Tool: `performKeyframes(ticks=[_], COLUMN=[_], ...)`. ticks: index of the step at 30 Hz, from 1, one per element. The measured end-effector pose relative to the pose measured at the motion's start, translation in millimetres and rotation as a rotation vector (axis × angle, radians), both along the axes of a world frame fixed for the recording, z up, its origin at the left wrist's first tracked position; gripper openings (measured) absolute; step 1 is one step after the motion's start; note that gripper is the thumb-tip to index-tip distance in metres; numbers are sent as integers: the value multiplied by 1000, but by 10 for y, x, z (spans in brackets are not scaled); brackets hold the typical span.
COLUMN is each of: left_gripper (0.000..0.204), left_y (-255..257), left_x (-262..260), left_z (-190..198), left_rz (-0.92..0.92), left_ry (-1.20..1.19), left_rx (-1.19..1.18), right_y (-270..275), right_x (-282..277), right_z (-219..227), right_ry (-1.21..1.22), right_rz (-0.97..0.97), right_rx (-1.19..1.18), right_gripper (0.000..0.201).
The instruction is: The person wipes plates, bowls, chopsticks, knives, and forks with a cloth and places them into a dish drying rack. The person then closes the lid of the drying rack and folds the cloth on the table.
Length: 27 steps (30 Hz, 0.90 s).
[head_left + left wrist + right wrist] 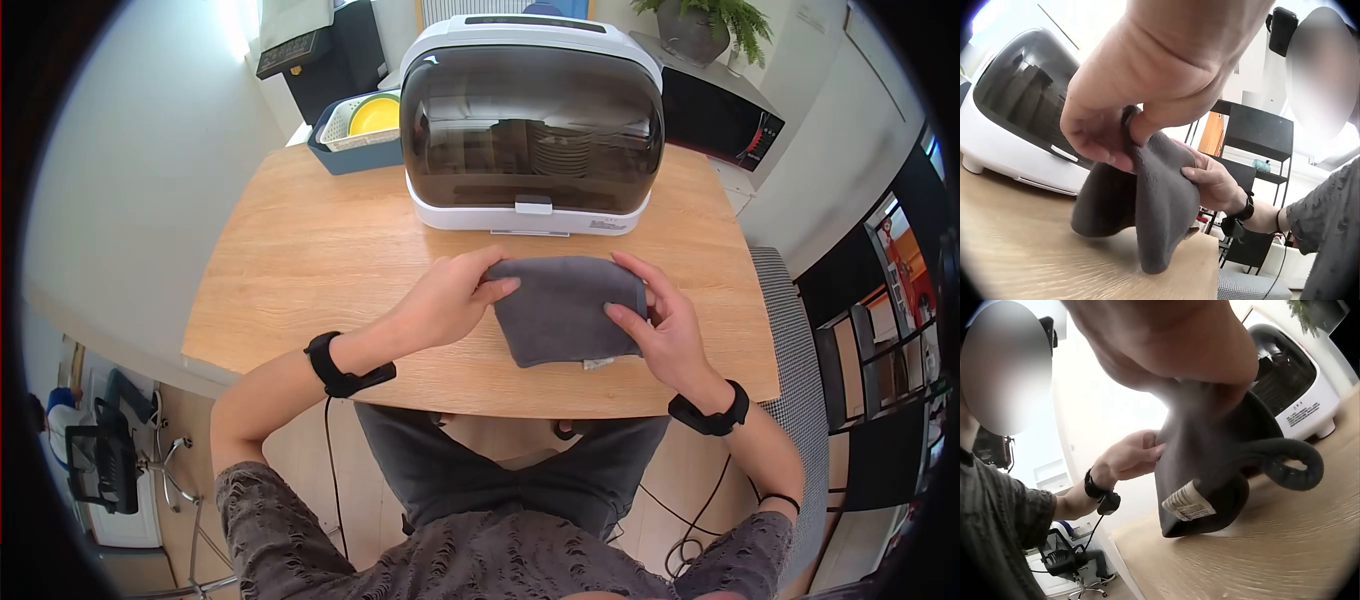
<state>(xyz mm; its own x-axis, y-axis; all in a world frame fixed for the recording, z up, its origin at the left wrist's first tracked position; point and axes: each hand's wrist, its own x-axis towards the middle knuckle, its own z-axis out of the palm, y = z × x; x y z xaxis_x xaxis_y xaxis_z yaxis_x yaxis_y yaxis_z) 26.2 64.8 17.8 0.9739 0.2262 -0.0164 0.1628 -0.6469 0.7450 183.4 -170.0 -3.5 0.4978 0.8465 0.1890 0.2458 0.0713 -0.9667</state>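
Note:
A dark grey cloth [560, 310], folded over on itself, is held up just above the front of the wooden table. At its upper left corner my left hand [447, 303] pinches it between thumb and fingers. My right hand [672, 328] grips its right edge, thumb on the near face and fingers behind. In the left wrist view the cloth [1163, 200] hangs in two layers with a gap between them. The right wrist view shows a white printed label [1188, 501] on the cloth and a hanging loop [1307, 472] sticking out from its edge.
A white dish cabinet [530, 210] with a tinted lid stands behind the cloth, plates inside. To its left sits a blue bin [345, 160] with a white basket and yellow bowl. A microwave [715, 115] stands back right. A checkered bench [790, 330] borders the table's right side.

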Motion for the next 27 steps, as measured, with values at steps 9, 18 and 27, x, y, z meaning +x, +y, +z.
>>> performKeyframes(ticks=[9, 18, 27], left_gripper=[41, 47, 57], left_y=[-88, -298, -385], left_x=[180, 354, 518], left_z=[-53, -130, -346], left_rz=[122, 239, 264], left_ry=[-167, -165, -135], left_rx=[-826, -1315, -1176], right_y=[81, 127, 62], right_x=[92, 176, 278], right_z=[77, 102, -79], right_ry=[-11, 114, 228], right_rz=[-101, -51, -80], right_rx=[195, 189, 70], right_gripper=[45, 58, 60])
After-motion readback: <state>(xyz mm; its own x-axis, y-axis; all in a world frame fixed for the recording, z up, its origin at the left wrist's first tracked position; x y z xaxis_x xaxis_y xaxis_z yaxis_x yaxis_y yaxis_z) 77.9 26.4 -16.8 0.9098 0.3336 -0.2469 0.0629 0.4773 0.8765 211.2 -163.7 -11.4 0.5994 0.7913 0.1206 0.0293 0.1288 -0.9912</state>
